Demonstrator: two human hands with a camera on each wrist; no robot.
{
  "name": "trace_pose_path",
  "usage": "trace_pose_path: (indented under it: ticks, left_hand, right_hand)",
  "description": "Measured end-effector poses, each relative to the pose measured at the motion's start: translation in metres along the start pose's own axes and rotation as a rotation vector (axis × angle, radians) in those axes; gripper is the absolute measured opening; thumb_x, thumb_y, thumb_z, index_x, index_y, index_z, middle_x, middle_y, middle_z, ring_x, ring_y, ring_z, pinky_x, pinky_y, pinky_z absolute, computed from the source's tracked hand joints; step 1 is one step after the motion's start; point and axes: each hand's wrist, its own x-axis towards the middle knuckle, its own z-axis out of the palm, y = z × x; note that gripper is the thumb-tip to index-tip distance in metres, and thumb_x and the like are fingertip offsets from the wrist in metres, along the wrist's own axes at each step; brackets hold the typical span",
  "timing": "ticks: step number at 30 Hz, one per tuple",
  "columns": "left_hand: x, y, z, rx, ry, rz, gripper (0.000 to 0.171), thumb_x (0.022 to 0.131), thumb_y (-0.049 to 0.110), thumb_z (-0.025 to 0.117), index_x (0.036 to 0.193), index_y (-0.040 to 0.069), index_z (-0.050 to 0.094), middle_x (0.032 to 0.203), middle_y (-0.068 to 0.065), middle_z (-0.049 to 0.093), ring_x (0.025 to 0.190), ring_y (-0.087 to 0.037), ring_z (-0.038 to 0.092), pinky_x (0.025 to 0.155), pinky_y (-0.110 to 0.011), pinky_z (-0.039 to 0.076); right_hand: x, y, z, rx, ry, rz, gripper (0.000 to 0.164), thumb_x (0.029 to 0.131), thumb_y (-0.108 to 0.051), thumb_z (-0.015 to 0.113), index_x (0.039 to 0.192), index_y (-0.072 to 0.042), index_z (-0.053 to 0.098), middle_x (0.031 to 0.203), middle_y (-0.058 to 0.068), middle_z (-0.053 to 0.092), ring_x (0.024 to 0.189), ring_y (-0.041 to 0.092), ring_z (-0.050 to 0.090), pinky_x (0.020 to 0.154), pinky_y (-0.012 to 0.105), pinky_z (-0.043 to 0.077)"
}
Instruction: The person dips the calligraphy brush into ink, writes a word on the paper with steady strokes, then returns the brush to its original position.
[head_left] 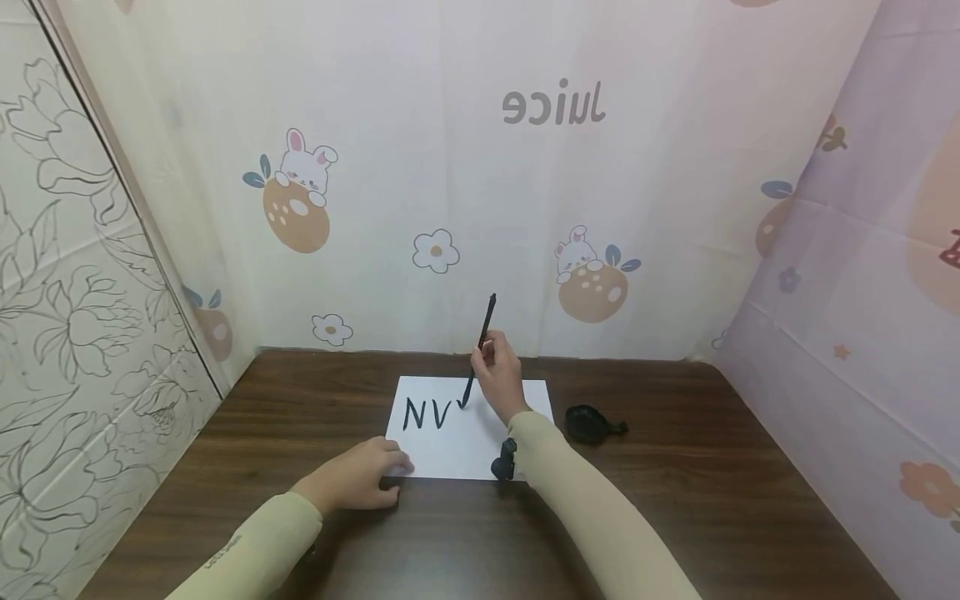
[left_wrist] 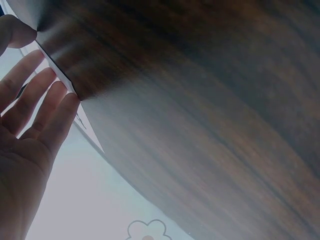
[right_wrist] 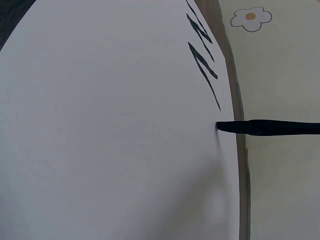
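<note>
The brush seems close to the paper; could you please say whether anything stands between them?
Nothing visible does: the right hand holds the brush with its tip at or just above the paper, beside the lettering, and the black dish sits off to the right.

A dark-brown wood-grain bench stands before a pale rabbit-print cloth hanging, between a white flower-outlined panel and a lilac printed sheet

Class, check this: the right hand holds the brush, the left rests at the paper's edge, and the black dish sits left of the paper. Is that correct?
Only the side is wrong: the black dish sits right of the paper, as the head view shows.
</note>
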Motion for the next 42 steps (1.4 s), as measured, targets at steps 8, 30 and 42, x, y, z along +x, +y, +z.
trace_pose_path:
  ticks: [8,30,42]
  left_hand:
    - [0.0002,0.0006,-0.0012,-0.006,-0.006,0.0,0.028,0.084,0.019,0.073,0.11,0.01,0.073,0.103,0.003,0.066,0.098,-0.015,0.059,0.088,-0.036,0.052]
    - [0.0005,0.0017,-0.0024,-0.003,-0.01,0.003,0.028,0.083,0.019,0.073,0.11,0.01,0.072,0.101,0.003,0.065,0.097,-0.015,0.06,0.087,-0.037,0.052]
    - [0.0008,0.0013,-0.0022,-0.007,-0.015,-0.003,0.027,0.083,0.019,0.074,0.109,0.01,0.073,0.101,0.004,0.065,0.097,-0.015,0.059,0.086,-0.036,0.052]
  right_hand:
    - [-0.0013,-0.0005,-0.001,-0.012,-0.016,-0.012,0.016,0.099,-0.015,0.057,0.115,-0.015,0.052,0.091,-0.001,0.058,0.082,0.014,0.057,0.068,0.029,0.053]
    - [-0.0026,-0.0008,-0.0014,0.02,-0.058,-0.028,0.018,0.098,-0.014,0.058,0.114,-0.014,0.052,0.086,-0.001,0.057,0.075,0.013,0.058,0.062,0.026,0.054]
    - [-0.0064,-0.0017,-0.0013,0.079,-0.083,-0.017,0.017,0.096,-0.012,0.059,0.113,-0.014,0.053,0.084,0.0,0.056,0.071,0.014,0.059,0.057,0.025,0.056]
